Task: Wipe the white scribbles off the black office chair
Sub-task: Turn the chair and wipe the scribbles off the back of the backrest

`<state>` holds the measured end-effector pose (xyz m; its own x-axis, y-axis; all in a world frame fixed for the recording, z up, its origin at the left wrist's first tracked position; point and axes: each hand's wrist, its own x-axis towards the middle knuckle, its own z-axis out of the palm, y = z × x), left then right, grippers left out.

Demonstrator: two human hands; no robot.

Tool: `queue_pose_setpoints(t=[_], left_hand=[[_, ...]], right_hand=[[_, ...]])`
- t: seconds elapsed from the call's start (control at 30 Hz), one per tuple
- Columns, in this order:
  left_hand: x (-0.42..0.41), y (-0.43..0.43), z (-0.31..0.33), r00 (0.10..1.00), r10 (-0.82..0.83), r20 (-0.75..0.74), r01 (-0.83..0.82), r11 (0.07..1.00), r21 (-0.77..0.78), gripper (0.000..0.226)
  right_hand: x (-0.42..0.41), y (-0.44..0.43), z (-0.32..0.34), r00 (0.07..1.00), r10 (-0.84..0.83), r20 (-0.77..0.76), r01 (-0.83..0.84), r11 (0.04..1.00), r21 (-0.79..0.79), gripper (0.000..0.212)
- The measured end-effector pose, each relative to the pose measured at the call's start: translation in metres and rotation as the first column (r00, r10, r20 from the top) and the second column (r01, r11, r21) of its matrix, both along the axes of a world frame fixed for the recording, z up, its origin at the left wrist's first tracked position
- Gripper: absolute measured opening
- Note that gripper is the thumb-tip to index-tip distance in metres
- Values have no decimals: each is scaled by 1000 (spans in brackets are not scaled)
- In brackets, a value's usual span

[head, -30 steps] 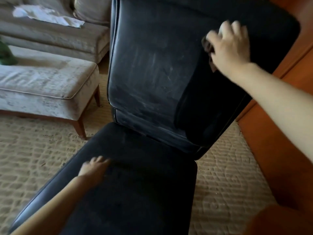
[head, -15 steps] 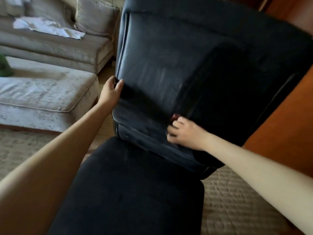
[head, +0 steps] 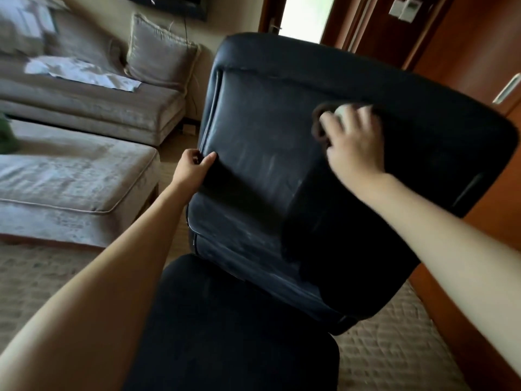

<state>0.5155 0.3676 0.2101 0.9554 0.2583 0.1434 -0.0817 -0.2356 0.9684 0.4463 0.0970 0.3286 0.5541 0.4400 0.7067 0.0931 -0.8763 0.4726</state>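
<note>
Black leather of the chair (head: 282, 153) filling the middle of the view, backrest tilted toward the right, seat lying near and low. Pressing a dark cloth (head: 320, 124) against the upper right part of the backrest with the right hand (head: 355, 139), fingers curled down and clamped on the cloth, motion blur softening their tips. Gripping the left edge of the backrest with the left hand (head: 194, 165), thumb on the front face and fingers wrapped round the piping, bracing the chair. Judging progress as partway: white smears (head: 270, 165) showing as pale streaks across the centre panel and again on the lower band (head: 242, 235) near the seat, so those areas probably needing further passes. Right side of the backrest sitting in deep shadow, so not possible to tell whether clean or marked. Beige sofa (head: 84, 100) and footstool (head: 70, 182) standing well apart at far left, playing no part.
</note>
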Motion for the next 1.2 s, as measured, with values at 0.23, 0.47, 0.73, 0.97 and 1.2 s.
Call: queue_pose_setpoints(t=[0.23,0.47,0.73,0.97,1.2], left_hand=[[1,-10,5,997,-79,-18,79,996,37,17],[8,-26,2,996,-93,19,92,995,34,12],[14,-48,-5,991,-137,13,137,990,-28,48],[16,-69,-4,976,-216,3,215,974,-71,45],[1,-100,-8,971,-239,24,240,968,-79,38]], right_hand=[[-39,10,-138,897,247,-367,-389,835,-388,26],[2,3,-51,952,255,-171,-305,849,-431,23],[28,24,-9,978,-173,119,181,982,-60,27],[-43,30,-157,895,-34,-445,-230,819,-526,34],[12,1,7,983,-183,29,183,939,-291,36]])
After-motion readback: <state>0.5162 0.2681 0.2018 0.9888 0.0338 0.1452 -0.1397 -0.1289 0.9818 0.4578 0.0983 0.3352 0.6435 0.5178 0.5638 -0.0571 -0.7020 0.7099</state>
